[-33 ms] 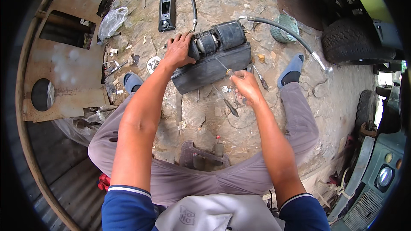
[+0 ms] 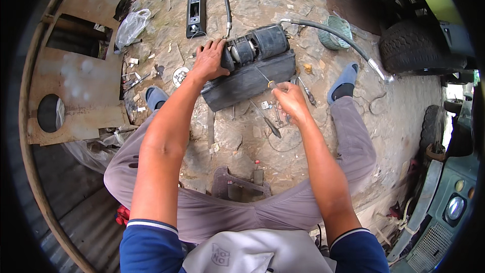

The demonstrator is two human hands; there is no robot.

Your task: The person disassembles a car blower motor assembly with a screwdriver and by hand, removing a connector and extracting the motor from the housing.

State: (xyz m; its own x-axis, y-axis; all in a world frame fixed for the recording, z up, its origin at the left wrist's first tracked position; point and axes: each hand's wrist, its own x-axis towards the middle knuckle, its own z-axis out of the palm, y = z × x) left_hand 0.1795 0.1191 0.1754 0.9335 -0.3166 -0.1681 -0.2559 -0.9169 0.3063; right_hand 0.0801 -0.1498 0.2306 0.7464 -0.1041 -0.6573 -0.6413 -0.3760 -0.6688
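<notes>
A black plastic blower unit [image 2: 250, 82] lies on the stony ground before me, with a round motor [image 2: 244, 51] set in its top. Its left end is gripped by my left hand [image 2: 208, 61], fingers over the far side and thumb on the near side. My right hand [image 2: 289, 100] is closed round the handle of a screwdriver [image 2: 271, 84]. The screwdriver's thin shaft points up and left to the unit's near side; I cannot make out what its tip touches. A black hose [image 2: 331, 33] with metal ends runs right from behind the unit.
Nearer me lie a second screwdriver [image 2: 273, 129] and small spanners [image 2: 279, 116]; pliers [image 2: 307, 91] lie right of the unit. Beyond are a long black vent panel [image 2: 196, 7], a short hose [image 2: 226, 5] and a greenish basket [image 2: 334, 29]. A tyre [image 2: 417, 48] stands at right.
</notes>
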